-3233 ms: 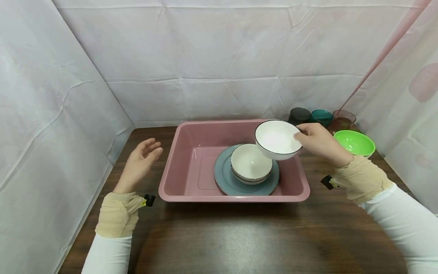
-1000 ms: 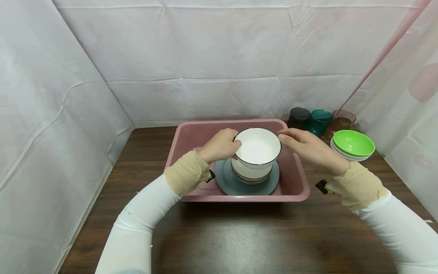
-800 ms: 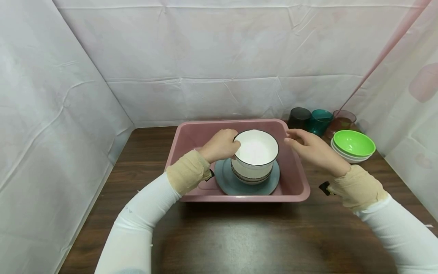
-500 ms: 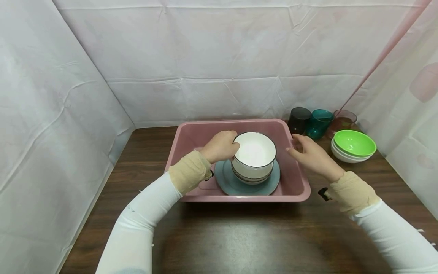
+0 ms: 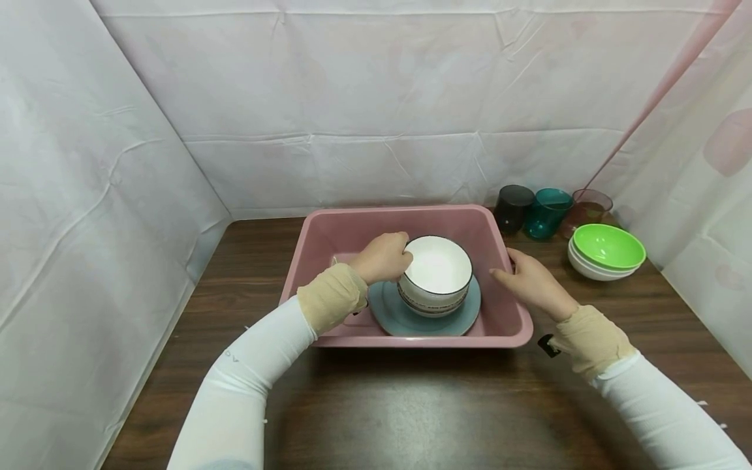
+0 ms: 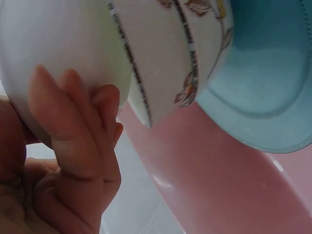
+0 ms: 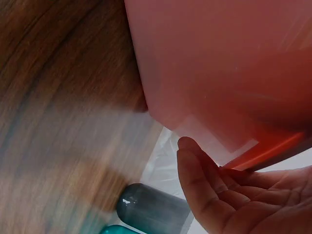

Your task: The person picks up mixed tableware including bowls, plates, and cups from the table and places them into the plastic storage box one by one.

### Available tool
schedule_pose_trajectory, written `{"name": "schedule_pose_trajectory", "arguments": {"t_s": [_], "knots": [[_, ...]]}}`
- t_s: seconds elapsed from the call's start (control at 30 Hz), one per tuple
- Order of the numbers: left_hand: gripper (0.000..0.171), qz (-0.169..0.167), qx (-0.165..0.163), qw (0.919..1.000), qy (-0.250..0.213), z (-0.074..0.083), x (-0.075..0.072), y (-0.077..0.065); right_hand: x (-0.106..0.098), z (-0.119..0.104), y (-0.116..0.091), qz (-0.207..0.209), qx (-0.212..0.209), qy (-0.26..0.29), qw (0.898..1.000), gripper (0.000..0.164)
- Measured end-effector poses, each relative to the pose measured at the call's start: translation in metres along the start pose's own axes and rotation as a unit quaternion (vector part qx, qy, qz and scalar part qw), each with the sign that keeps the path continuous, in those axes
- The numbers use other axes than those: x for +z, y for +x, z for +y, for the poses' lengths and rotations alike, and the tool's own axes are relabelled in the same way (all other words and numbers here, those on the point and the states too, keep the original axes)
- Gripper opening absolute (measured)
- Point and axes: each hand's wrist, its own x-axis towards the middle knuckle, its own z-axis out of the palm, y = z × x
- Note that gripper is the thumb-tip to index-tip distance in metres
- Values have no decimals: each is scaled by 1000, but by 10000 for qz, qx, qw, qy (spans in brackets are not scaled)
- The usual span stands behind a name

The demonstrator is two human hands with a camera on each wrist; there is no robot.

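Note:
My left hand (image 5: 383, 258) pinches the left rim of a white bowl (image 5: 440, 263) with a thin black edge. That bowl sits in or just over a stack of cream bowls (image 5: 431, 305), whose brown-patterned sides show in the left wrist view. Under the stack lies a blue-grey plate (image 5: 384, 308) in a pink basin (image 5: 352, 225). On the basin's right side, my right hand (image 5: 537, 284) grips the rim, thumb inside and fingers outside. The right wrist view shows those fingers (image 7: 192, 170) against the basin's outer wall.
Behind the basin's right corner stand a black cup (image 5: 514, 207), a teal cup (image 5: 548, 212) and a reddish clear cup (image 5: 589, 207). A green bowl (image 5: 610, 245) rests in white bowls (image 5: 598, 271) at right. Pale sheeting (image 5: 376, 111) hangs behind the wooden table (image 5: 411, 398).
The white bowl passed from my right hand to my left and came down onto the stack. My right hand moved off it, then down to the basin's right rim.

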Motion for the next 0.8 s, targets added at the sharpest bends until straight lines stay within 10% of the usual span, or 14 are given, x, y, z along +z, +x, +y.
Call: {"name": "schedule_pose_trajectory", "arguments": {"t_s": [0.8], "knots": [[37,-122,-206,9983,527,-8,17,6,9,1,-2,400,288,147,9987,44]]}}
